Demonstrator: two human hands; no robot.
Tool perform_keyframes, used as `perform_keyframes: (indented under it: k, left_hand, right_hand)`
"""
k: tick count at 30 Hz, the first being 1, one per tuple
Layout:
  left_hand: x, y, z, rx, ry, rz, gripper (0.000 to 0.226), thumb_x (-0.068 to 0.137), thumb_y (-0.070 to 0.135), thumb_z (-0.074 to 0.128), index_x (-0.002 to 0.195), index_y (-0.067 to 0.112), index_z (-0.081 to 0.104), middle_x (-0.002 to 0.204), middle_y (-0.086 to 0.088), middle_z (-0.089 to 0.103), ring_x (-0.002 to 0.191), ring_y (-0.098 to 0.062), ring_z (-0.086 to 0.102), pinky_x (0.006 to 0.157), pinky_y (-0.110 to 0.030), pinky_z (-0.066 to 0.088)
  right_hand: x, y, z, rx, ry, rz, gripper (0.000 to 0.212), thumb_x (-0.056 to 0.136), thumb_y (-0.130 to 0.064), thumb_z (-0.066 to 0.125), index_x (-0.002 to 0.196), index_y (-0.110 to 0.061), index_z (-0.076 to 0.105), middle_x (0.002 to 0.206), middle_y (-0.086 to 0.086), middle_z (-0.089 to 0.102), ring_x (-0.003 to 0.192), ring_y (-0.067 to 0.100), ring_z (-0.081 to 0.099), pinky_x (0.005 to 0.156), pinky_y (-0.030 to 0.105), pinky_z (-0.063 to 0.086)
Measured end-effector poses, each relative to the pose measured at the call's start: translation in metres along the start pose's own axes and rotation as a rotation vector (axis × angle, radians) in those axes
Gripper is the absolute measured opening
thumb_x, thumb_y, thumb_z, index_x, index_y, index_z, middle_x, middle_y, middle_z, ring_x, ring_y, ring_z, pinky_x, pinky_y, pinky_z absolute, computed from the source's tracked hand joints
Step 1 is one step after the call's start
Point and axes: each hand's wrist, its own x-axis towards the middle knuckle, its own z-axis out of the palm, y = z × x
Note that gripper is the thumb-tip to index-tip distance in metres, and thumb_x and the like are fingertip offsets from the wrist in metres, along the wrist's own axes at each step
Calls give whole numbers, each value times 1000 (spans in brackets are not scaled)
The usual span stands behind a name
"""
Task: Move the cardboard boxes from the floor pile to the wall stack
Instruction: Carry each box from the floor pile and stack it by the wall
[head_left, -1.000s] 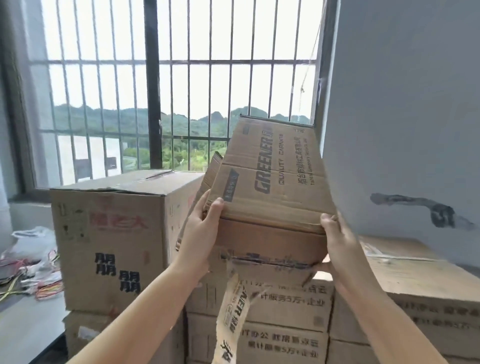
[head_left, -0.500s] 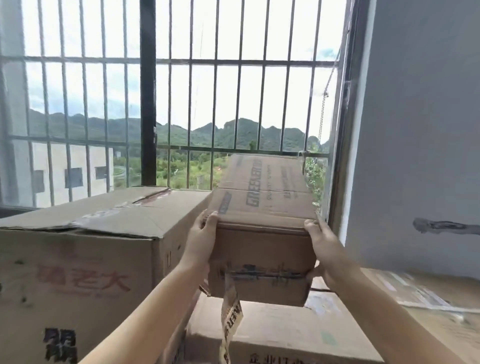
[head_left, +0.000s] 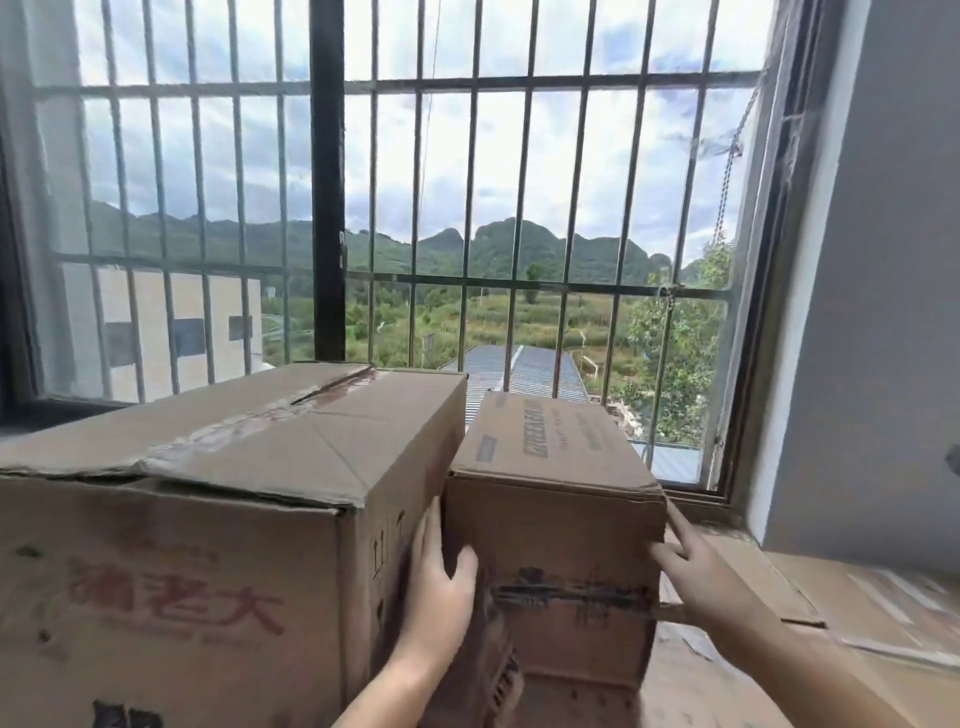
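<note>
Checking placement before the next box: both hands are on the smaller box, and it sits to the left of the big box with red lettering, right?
Not quite. The head view shows the smaller box to the right of the big box with red lettering, not the left. The left hand and right hand are both on the smaller box.
</note>
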Motion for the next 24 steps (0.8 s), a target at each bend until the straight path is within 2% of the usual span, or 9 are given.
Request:
perform_keyframes:
  k: [3, 7, 9, 12, 16, 19, 22, 24]
  left_hand:
    - [4, 0, 1, -18, -26, -22, 66, 95, 6, 48, 151, 18, 16, 156, 8, 18, 136, 4, 13, 114, -17, 6]
    - [22, 10, 4, -47, -10, -82, 67, 94, 7, 47, 152, 16, 15, 159, 2, 16, 145, -8, 13, 119, -28, 9]
    - [23, 7, 2, -14, -29, -101, 68, 94, 5, 46, 152, 16, 14, 159, 1, 15, 145, -10, 13, 119, -27, 8]
    - [12, -2, -1, 39, -94, -85, 70, 93, 0, 44, 152, 18, 10, 160, 3, 9, 146, -7, 7, 115, -19, 3]
    - [11, -2, -6, 46, -125, -85, 67, 94, -1, 40, 152, 18, 12, 160, 4, 9, 145, -5, 7, 114, -17, 3]
    - [5, -2, -11, 59, -128, -71, 66, 95, 2, 41, 152, 21, 15, 159, 6, 11, 145, -3, 6, 112, -16, 2]
    - [-12, -5, -18, 32, -172, -40, 65, 95, 8, 45, 151, 30, 19, 157, 14, 18, 142, 2, 14, 116, -21, 10]
    - [-23, -7, -24, 4, -206, -18, 62, 96, 11, 46, 147, 39, 24, 153, 19, 25, 139, 5, 21, 113, -20, 17]
  right_hand:
    - [1, 3, 6, -35, 18, -26, 46, 101, -27, 45, 141, -47, 34, 93, -11, 68, 83, 4, 63, 55, 34, 56]
    - [12, -5, 13, 21, 38, -59, 43, 102, -26, 44, 138, -48, 38, 77, -32, 65, 67, -4, 63, 50, 35, 56]
    - [10, 2, 18, 23, 20, -59, 43, 102, -24, 42, 134, -53, 36, 73, -25, 69, 64, -2, 65, 51, 34, 56]
    - [5, 19, 18, 48, 20, -71, 47, 102, -20, 43, 131, -56, 36, 86, -24, 70, 65, 2, 65, 54, 34, 57]
    - [4, 22, 10, 77, -28, -72, 47, 101, -14, 45, 130, -51, 41, 93, -30, 69, 75, -9, 66, 54, 33, 57]
    - [-5, 20, 8, 127, -71, -78, 46, 100, -15, 48, 131, -48, 44, 103, -25, 69, 83, -7, 67, 60, 33, 58]
    - [-26, 21, 7, 138, -63, -78, 45, 99, -23, 51, 136, -46, 41, 129, -15, 58, 109, 0, 60, 78, 33, 55]
    - [-43, 25, 4, 125, -30, -90, 48, 97, -29, 53, 140, -43, 37, 138, -14, 48, 119, 3, 52, 89, 37, 52]
